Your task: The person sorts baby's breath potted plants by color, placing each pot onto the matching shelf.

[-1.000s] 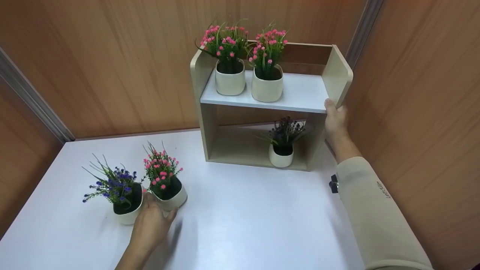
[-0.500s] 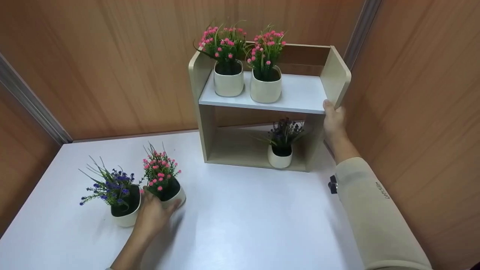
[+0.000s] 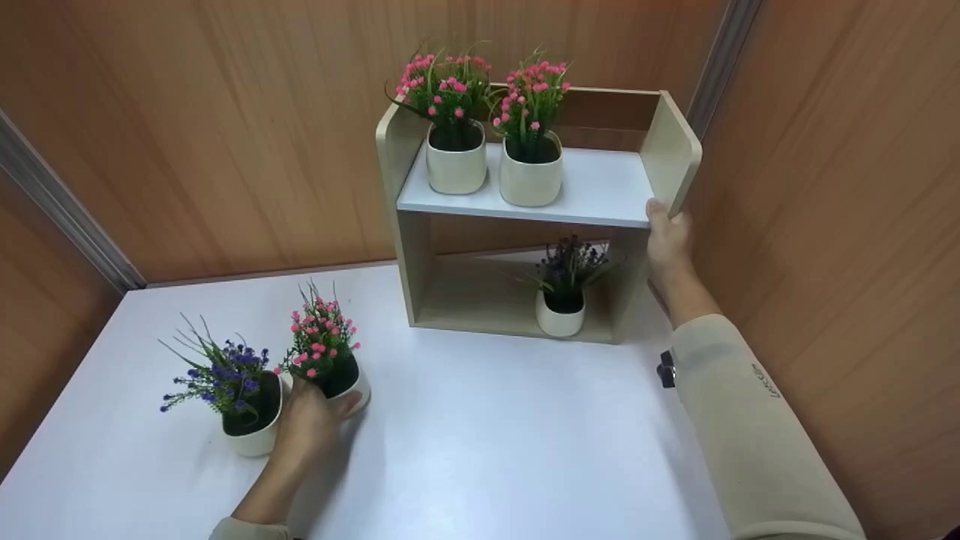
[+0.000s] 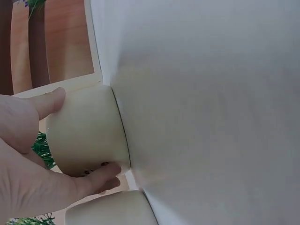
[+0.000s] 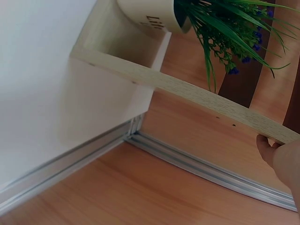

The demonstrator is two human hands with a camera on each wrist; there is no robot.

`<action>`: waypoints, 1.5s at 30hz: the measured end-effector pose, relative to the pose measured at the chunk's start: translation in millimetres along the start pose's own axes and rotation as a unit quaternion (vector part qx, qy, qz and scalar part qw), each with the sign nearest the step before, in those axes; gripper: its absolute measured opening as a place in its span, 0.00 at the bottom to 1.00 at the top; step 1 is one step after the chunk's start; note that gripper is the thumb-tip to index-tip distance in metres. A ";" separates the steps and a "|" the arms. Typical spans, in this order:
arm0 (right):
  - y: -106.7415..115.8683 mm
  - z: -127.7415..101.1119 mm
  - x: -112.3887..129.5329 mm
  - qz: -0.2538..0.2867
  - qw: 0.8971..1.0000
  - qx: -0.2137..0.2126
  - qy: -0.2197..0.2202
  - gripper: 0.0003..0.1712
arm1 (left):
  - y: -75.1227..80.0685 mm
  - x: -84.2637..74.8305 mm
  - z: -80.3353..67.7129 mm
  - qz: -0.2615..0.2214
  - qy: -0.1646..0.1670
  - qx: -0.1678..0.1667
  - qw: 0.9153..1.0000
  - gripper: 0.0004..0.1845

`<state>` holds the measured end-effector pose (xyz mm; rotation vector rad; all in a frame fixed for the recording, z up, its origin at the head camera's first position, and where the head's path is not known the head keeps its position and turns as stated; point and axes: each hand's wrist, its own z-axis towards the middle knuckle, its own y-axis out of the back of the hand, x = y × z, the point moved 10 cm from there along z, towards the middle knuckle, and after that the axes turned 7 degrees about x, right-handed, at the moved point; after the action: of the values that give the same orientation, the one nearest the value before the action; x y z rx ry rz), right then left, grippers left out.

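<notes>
A small cream pot of pink flowers (image 3: 330, 367) stands on the white table (image 3: 487, 442), gripped by the left hand (image 3: 307, 427), whose thumb and fingers (image 4: 101, 173) curl around the pot's wall. Just beside it, to its left, sits a pot of blue flowers (image 3: 240, 397). Well apart, the right hand (image 3: 667, 240) holds the right side panel of a wooden shelf (image 3: 671, 150), thumb on its front edge, with three more potted plants on the shelf.
</notes>
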<state>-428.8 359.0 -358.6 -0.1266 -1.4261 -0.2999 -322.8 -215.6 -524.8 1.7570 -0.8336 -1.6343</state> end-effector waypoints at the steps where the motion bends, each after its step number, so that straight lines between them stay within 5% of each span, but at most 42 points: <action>1: -0.4 -0.5 0.2 -0.002 1.000 0.002 -0.001 0.38 | 0.3 -0.4 0.0 0.000 -0.003 -0.004 1.000 0.52; 11: -1.7 -2.0 -3.3 -0.005 1.000 0.007 -0.020 0.40 | -4.3 -2.6 -4.2 -0.032 0.006 0.038 0.999 0.49; 16: 0.0 -3.5 -3.7 -0.011 1.000 0.005 -0.023 0.41 | -12.1 -19.7 -10.7 -0.054 0.007 0.080 0.995 0.51; 26: -0.1 0.7 5.2 0.016 0.999 0.011 0.034 0.35 | -14.9 -108.8 -31.7 -0.104 -0.081 0.113 0.985 0.51; 35: 2.0 -0.4 -2.0 0.001 1.000 0.010 0.002 0.37 | -27.4 -186.2 -47.7 -0.150 -0.136 0.145 0.968 0.48; 45: 0.6 -3.0 -3.6 -0.006 1.000 0.013 -0.028 0.41 | -33.7 -272.8 -50.1 -0.148 -0.214 0.170 0.950 0.48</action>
<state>-426.2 359.3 -362.5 -0.1064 -1.4861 -0.2906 -284.3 18.2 -376.7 1.8506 -1.1490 -2.2331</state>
